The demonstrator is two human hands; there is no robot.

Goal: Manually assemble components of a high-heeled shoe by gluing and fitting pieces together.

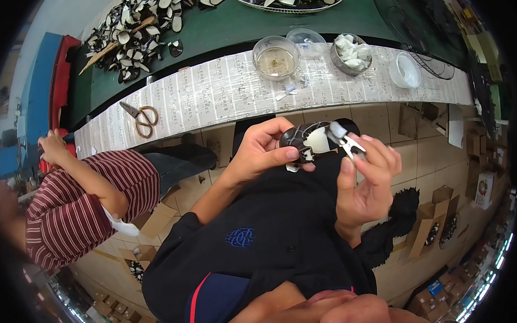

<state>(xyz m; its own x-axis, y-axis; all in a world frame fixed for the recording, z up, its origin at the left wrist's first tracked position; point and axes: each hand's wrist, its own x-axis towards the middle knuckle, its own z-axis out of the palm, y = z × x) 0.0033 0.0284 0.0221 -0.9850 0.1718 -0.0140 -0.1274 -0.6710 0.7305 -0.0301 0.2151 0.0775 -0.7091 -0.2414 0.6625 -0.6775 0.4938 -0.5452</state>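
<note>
My left hand (265,148) is closed around a small dark brown, woven-looking shoe part (293,138) with a pale inner face, its thumb pressed on the near edge. Between the fingertips of my right hand (366,183) is a white plastic clip (353,145). A whitish pad (338,129) sits at the clip's far end, beside the right side of the shoe part. Whether the pad touches the part, I cannot tell. Both hands are raised in front of my dark shirt, on the near side of the bench.
On the paper-covered bench edge (210,86) lie scissors (140,117), a clear tub of liquid (276,58), a bowl of white wads (351,54) and a white cup (404,71). Dark and white parts (134,37) are heaped on the green belt (220,32). A co-worker (95,201) stands left.
</note>
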